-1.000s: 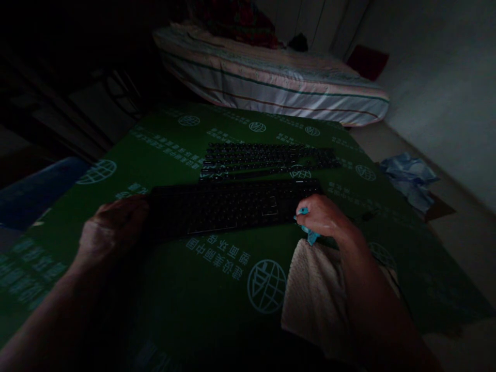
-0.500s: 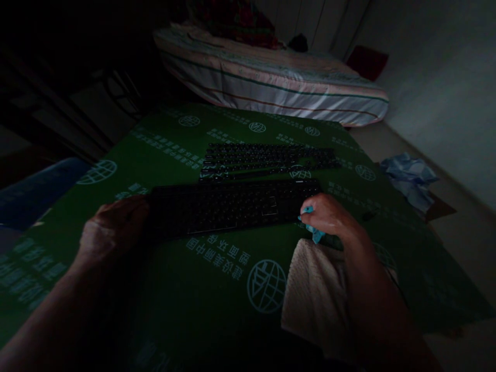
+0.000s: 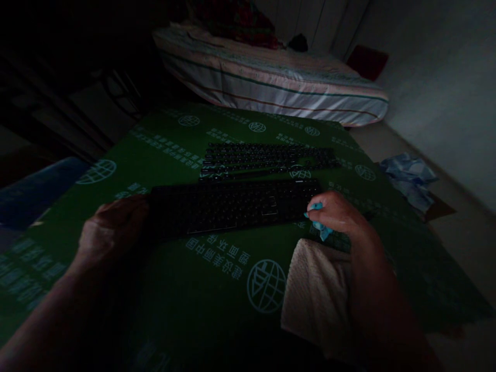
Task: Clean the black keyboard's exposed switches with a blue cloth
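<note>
A black keyboard [image 3: 228,207] lies across a green printed table cover [image 3: 217,268]. My left hand [image 3: 112,230] is closed around the keyboard's left end. My right hand [image 3: 337,213] is closed on a small light-blue cloth [image 3: 320,226] at the keyboard's right end. Just beyond it lies a second black keyboard [image 3: 267,157].
A beige towel [image 3: 313,294] lies under my right forearm at the near right of the table. A bed with striped sheets [image 3: 271,82] stands behind the table. Crumpled pale-blue material [image 3: 411,173] lies on the floor to the right. The room is dim.
My right hand with the blue cloth has slid a little to the right along the keyboard's right end. My left hand has stayed put.
</note>
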Action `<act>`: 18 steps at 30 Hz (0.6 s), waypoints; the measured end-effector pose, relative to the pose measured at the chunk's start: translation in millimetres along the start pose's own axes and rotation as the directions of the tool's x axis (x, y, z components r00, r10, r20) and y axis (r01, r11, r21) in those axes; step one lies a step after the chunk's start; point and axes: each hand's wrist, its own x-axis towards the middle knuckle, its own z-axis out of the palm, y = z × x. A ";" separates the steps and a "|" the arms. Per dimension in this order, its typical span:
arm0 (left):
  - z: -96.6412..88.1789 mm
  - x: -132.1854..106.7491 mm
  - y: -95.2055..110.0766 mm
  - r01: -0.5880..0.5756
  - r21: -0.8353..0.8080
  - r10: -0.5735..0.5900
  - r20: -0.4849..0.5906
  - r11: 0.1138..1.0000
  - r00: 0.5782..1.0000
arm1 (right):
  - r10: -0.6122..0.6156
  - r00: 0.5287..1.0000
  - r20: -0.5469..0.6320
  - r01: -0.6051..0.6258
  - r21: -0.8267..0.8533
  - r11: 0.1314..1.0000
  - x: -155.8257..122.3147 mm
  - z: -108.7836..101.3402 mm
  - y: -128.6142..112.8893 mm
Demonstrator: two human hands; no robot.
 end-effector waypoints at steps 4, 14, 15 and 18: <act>-8.7 -1.0 11.6 0.087 -0.049 -0.085 0.050 0.995 0.995 | 0.005 1.000 -0.024 -0.006 -0.019 1.000 0.2 0.5 1.6; -0.9 2.2 2.0 0.015 -0.006 -0.015 0.001 1.000 1.000 | -0.022 0.999 -0.031 0.019 -0.093 0.996 1.3 5.1 -6.4; -0.9 2.3 2.1 0.021 0.003 -0.021 0.002 1.000 1.000 | -0.021 0.999 -0.024 0.019 -0.093 0.995 0.8 5.4 -7.6; -4.6 2.1 5.5 0.035 0.021 -0.036 0.047 0.999 0.998 | -0.030 1.000 0.005 0.030 -0.095 0.995 -0.4 6.2 -10.3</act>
